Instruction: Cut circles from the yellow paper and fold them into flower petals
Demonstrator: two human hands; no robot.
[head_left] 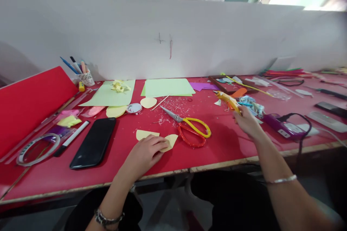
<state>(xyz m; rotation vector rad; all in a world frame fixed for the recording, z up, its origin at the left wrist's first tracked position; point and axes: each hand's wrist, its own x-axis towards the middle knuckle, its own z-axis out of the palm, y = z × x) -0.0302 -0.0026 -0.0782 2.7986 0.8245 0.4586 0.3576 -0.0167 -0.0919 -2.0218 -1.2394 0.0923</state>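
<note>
On the red table near the front edge, my left hand has its fingers together on a pale yellow folded paper piece. A second pale yellow piece lies just behind that hand. To the right, my right hand is wrapped round the handle of a yellow glue gun, its nozzle pointing left over the table. Scissors with one yellow and one red handle lie open between my hands. A pale yellow round piece lies farther back.
A black phone, a marker and a tape roll lie left. Green paper sheets and a pen cup stand or lie at the back. A purple device with a cord and a brown tray are right.
</note>
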